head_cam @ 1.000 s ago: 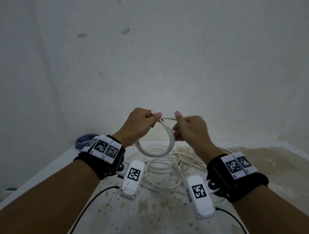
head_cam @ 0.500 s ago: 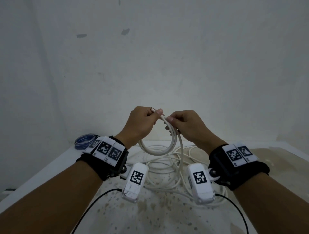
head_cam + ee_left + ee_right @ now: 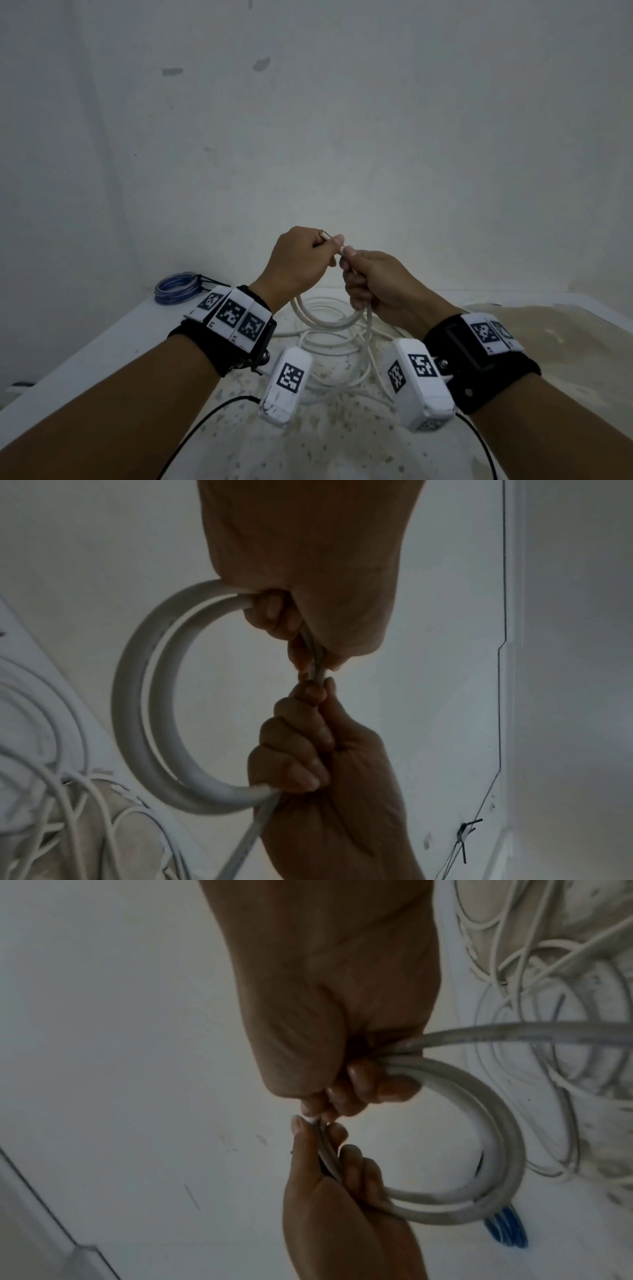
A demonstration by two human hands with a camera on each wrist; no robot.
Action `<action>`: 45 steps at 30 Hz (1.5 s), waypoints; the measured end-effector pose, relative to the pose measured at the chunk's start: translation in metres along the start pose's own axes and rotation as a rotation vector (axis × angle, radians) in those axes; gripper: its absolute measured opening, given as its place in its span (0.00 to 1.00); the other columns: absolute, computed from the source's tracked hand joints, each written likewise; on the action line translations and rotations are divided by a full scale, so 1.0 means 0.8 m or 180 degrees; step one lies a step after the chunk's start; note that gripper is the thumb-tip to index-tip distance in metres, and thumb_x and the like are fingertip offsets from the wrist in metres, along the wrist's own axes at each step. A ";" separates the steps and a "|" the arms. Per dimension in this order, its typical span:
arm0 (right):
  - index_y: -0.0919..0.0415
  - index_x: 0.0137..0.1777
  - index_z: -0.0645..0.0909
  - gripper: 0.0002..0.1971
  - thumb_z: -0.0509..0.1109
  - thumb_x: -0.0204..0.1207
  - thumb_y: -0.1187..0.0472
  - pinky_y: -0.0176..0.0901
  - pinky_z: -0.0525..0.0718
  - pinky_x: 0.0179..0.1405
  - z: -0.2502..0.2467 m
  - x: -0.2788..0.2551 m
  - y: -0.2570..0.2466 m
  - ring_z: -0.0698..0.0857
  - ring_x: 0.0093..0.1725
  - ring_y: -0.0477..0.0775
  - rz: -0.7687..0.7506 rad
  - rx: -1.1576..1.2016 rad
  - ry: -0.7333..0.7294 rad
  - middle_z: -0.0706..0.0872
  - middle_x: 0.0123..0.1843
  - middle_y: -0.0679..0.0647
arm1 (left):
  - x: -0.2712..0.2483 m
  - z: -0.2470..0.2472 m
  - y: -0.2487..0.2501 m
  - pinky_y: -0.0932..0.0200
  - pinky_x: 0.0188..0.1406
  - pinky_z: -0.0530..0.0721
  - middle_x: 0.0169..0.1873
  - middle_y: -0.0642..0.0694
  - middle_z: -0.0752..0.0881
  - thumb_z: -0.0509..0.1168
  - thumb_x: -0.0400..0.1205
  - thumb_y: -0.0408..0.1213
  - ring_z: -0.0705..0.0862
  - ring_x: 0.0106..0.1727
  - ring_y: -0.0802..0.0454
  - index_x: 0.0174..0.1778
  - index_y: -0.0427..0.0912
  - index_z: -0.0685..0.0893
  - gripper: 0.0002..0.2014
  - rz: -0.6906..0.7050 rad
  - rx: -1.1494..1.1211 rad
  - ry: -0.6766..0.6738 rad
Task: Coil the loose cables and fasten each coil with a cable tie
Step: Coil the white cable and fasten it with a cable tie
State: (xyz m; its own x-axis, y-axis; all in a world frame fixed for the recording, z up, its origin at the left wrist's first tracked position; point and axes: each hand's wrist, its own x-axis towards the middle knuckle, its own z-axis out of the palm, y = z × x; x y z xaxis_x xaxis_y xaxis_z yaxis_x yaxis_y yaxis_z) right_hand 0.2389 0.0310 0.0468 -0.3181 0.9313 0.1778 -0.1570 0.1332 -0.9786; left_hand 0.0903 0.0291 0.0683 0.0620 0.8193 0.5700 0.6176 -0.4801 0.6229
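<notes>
Both the left hand (image 3: 301,262) and right hand (image 3: 376,287) grip the cable (image 3: 329,320), which looks light but springy; hold the coil where turns cross.

It looked like a bare utility or work room rather than a lived-in home: a plain whitewashed wall (image 3: 342,120) with chipped patches, and a white surface (image 3: 85,359), stained and speckled with grime, that carried loose white cable (image 3: 329,346) and a tied blue cable coil (image 3: 176,293) in the corner

White cable (image 3: 329,320); blue coil (image 3: 176,293); black wristbands (image 3: 479,370), black-white checker tags (image 3: 236,313); speckled white table (image 3: 102,346)
</notes>
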 end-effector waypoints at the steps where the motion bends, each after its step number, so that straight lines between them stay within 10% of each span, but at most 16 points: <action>1: 0.59 0.38 0.73 0.17 0.59 0.89 0.53 0.38 0.70 0.20 0.002 0.004 0.002 0.61 0.19 0.46 -0.0157 0.0089 0.0247 0.63 0.22 0.48 | 0.002 -0.001 -0.001 0.61 0.42 0.77 0.34 0.60 0.87 0.66 0.83 0.50 0.81 0.35 0.64 0.47 0.46 0.88 0.12 -0.0003 0.0167 0.0041; 3: 0.59 0.37 0.72 0.18 0.57 0.89 0.55 0.38 0.69 0.18 0.002 0.013 0.001 0.62 0.17 0.46 -0.0456 0.0457 0.0866 0.64 0.19 0.47 | 0.001 -0.004 -0.001 0.55 0.54 0.78 0.50 0.51 0.82 0.68 0.80 0.56 0.80 0.51 0.55 0.57 0.47 0.83 0.18 0.0127 0.0548 0.0399; 5: 0.59 0.37 0.71 0.18 0.55 0.90 0.54 0.39 0.70 0.19 -0.006 0.021 -0.004 0.63 0.16 0.47 -0.0620 0.0951 0.1330 0.65 0.18 0.48 | -0.011 -0.010 0.007 0.53 0.45 0.79 0.36 0.49 0.82 0.63 0.83 0.56 0.81 0.39 0.51 0.36 0.44 0.80 0.19 0.0238 0.0616 0.0530; 7: 0.58 0.38 0.70 0.18 0.54 0.90 0.52 0.38 0.71 0.19 -0.016 0.028 -0.008 0.63 0.17 0.47 -0.0703 0.1426 0.1596 0.65 0.19 0.48 | -0.033 -0.010 0.015 0.57 0.34 0.81 0.24 0.46 0.84 0.56 0.87 0.58 0.82 0.27 0.49 0.25 0.40 0.80 0.30 -0.0297 0.0725 -0.0411; 10: 0.58 0.39 0.70 0.18 0.54 0.90 0.51 0.38 0.73 0.20 -0.020 0.031 -0.010 0.64 0.17 0.47 -0.0716 0.1795 0.1716 0.66 0.20 0.48 | -0.065 0.009 0.017 0.62 0.30 0.86 0.40 0.37 0.92 0.50 0.86 0.64 0.90 0.32 0.50 0.50 0.30 0.86 0.37 -0.1754 -0.0110 -0.2054; 14: 0.58 0.38 0.70 0.19 0.54 0.90 0.51 0.37 0.74 0.20 -0.001 0.027 0.003 0.65 0.17 0.47 -0.0670 0.1902 0.1643 0.66 0.20 0.47 | -0.045 0.041 -0.002 0.49 0.47 0.90 0.50 0.35 0.87 0.54 0.90 0.51 0.88 0.46 0.42 0.55 0.34 0.76 0.20 -0.2174 -0.2098 -0.0148; 18: 0.58 0.38 0.71 0.18 0.55 0.90 0.51 0.40 0.77 0.23 0.014 0.021 0.023 0.66 0.19 0.47 -0.0642 0.1867 0.1447 0.66 0.21 0.48 | -0.020 0.036 -0.002 0.55 0.33 0.90 0.46 0.33 0.87 0.50 0.92 0.40 0.90 0.38 0.45 0.58 0.32 0.75 0.15 -0.1994 -0.2897 0.1005; 24: 0.60 0.40 0.73 0.17 0.56 0.90 0.53 0.47 0.87 0.31 0.023 0.013 0.039 0.69 0.20 0.47 -0.0567 0.1565 0.1279 0.69 0.23 0.50 | -0.018 0.025 -0.004 0.59 0.32 0.82 0.36 0.47 0.90 0.54 0.90 0.44 0.85 0.29 0.56 0.45 0.36 0.86 0.20 -0.1482 -0.1845 0.1077; 33: 0.65 0.41 0.75 0.16 0.59 0.88 0.57 0.51 0.89 0.36 0.030 0.006 0.047 0.80 0.26 0.56 -0.0368 0.1709 0.0432 0.76 0.26 0.57 | -0.013 0.017 -0.030 0.51 0.32 0.71 0.24 0.49 0.77 0.58 0.88 0.44 0.71 0.26 0.48 0.27 0.42 0.77 0.22 -0.0846 -0.1383 0.1427; 41: 0.62 0.40 0.73 0.15 0.58 0.89 0.58 0.49 0.88 0.34 0.027 0.012 0.040 0.72 0.21 0.49 -0.0374 0.1735 0.0549 0.69 0.22 0.51 | -0.009 0.002 -0.020 0.61 0.20 0.72 0.30 0.47 0.78 0.58 0.90 0.37 0.68 0.19 0.57 0.56 0.46 0.87 0.11 -0.1036 -0.2677 0.0973; 45: 0.62 0.41 0.74 0.15 0.59 0.89 0.57 0.48 0.88 0.33 0.026 0.016 0.038 0.72 0.21 0.49 -0.0329 0.1768 0.0605 0.70 0.23 0.51 | -0.015 0.002 -0.025 0.59 0.22 0.71 0.31 0.46 0.81 0.58 0.90 0.38 0.69 0.20 0.56 0.44 0.46 0.86 0.14 -0.0617 -0.2058 0.0570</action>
State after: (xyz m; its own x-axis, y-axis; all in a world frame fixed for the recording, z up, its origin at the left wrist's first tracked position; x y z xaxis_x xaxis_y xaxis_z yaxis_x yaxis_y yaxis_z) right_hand 0.2107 0.0398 0.0212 -0.1102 0.9741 0.1974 -0.6601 0.0767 -0.7472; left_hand 0.0785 0.0295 0.0482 -0.1668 0.8715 0.4612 0.0104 -0.4661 0.8847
